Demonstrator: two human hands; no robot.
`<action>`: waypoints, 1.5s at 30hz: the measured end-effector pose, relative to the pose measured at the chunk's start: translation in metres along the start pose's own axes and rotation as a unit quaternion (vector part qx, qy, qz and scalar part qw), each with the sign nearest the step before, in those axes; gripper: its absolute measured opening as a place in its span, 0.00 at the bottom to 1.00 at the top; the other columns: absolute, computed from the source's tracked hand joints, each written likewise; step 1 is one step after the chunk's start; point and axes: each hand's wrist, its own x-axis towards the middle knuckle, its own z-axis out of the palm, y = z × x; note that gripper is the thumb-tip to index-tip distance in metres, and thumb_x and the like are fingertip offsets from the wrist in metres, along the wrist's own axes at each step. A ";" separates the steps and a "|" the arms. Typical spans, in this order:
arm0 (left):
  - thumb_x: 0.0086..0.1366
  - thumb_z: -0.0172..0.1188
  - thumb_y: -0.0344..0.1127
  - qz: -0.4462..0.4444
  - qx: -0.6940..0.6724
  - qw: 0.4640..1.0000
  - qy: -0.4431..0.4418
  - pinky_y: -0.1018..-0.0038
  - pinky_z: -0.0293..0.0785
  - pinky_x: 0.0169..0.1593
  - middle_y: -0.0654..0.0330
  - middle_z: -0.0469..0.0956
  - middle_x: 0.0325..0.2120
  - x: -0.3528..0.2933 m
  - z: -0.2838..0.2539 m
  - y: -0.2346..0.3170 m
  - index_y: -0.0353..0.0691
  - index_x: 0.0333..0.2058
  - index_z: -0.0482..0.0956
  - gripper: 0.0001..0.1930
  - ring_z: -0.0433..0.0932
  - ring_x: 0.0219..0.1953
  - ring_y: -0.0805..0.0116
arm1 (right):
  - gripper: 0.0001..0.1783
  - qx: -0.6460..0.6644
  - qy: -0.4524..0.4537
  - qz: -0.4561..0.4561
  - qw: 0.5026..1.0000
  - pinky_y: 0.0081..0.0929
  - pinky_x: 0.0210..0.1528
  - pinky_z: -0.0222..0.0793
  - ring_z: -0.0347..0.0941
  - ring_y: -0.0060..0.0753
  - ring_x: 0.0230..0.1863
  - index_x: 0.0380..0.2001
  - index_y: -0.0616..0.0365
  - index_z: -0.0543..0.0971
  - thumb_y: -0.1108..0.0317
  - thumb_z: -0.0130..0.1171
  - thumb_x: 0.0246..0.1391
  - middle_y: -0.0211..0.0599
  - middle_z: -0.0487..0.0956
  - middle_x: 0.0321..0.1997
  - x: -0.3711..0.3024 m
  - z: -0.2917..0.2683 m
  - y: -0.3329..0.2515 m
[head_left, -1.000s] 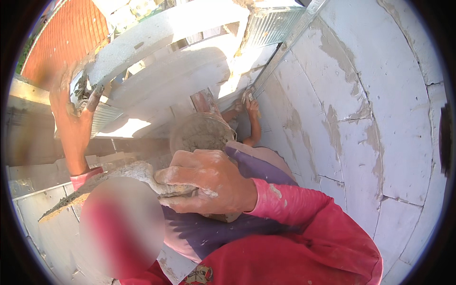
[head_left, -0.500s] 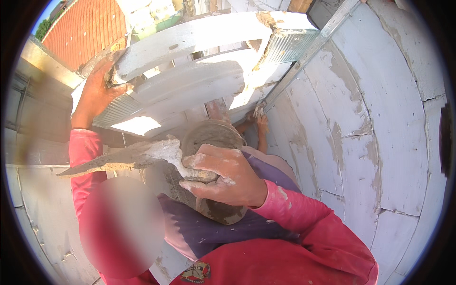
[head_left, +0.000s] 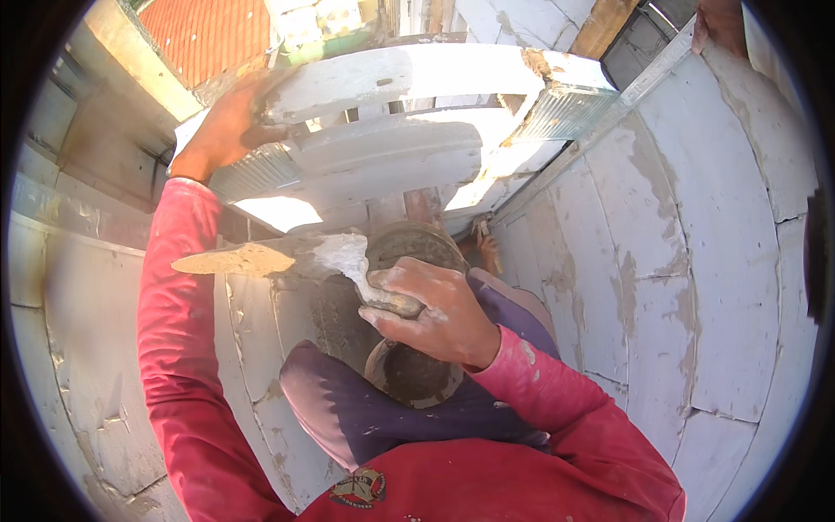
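My right hand is closed round the handle of a trowel, held level over my knees. Its blade points left and carries a coat of grey-tan mortar. My left hand grips the left end of a long white block on top of the wall in front, thumb on the near side; its fingertips are partly hidden. Ribbed glass blocks sit under the block's ends. Beyond my right hand stands a bucket. A second round container, wet and grey inside, is between my legs.
A white block wall with mortar-smeared joints rises on the right. Low beside it shows another person's hand; a further hand rests at its top. An orange tiled roof lies beyond at the far left.
The view has shifted, so the wall and my left hand appear further right. The trowel has moved a little right and its blade has turned, showing more mortar.
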 end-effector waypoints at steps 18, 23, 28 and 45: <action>0.56 0.76 0.40 -0.014 -0.010 1.000 -0.007 0.60 0.65 0.69 0.45 0.68 0.66 0.000 0.005 -0.005 0.46 0.70 0.67 0.43 0.68 0.67 0.44 | 0.18 -0.006 0.015 -0.006 1.000 0.36 0.38 0.77 0.81 0.47 0.36 0.42 0.58 0.82 0.64 0.75 0.49 0.41 0.81 0.37 -0.005 0.000 0.004; 0.56 0.76 0.40 -0.005 0.000 1.000 0.001 0.60 0.65 0.70 0.45 0.68 0.66 -0.001 0.004 -0.004 0.46 0.70 0.66 0.44 0.68 0.67 0.44 | 0.18 -0.019 0.014 -0.008 1.000 0.38 0.37 0.78 0.82 0.48 0.36 0.43 0.55 0.83 0.58 0.72 0.53 0.38 0.81 0.37 -0.004 0.001 0.005; 0.56 0.76 0.40 -0.029 -0.008 1.000 -0.006 0.60 0.65 0.69 0.45 0.68 0.66 0.000 0.005 -0.004 0.46 0.70 0.66 0.44 0.68 0.67 0.45 | 0.18 -0.015 0.012 -0.003 1.000 0.35 0.38 0.78 0.81 0.47 0.36 0.42 0.58 0.83 0.64 0.74 0.50 0.41 0.81 0.36 -0.004 -0.003 0.002; 0.55 0.76 0.46 -0.020 0.029 0.999 -0.025 0.62 0.61 0.72 0.45 0.67 0.67 -0.001 0.002 -0.019 0.40 0.70 0.65 0.46 0.65 0.70 0.47 | 0.18 -0.009 -0.079 0.004 0.997 0.36 0.37 0.78 0.82 0.45 0.35 0.41 0.57 0.84 0.60 0.74 0.50 0.38 0.82 0.36 -0.010 0.008 -0.003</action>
